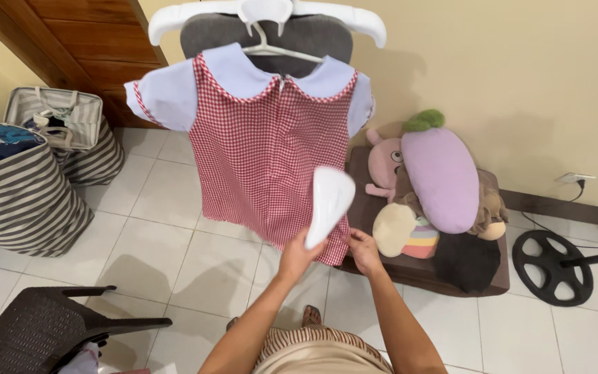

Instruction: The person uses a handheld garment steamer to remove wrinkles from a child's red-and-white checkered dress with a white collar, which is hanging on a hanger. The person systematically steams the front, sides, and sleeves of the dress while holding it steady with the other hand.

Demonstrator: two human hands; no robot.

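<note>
A small red-and-white checked dress (264, 152) with a pale blue collar and sleeves hangs on a white hanger (268, 17) in front of me. My left hand (297, 255) grips a white handheld steamer head (328, 204) and holds it against the lower front of the dress. My right hand (365, 251) pinches the dress hem at its lower right corner and pulls it taut.
Two striped laundry bags (25, 197) stand at the left by a wooden door. A dark bench (437, 273) at the right carries plush toys, including a purple eggplant-shaped one (441, 176). A fan base (551, 266) lies far right. A dark plastic chair (43, 329) sits lower left.
</note>
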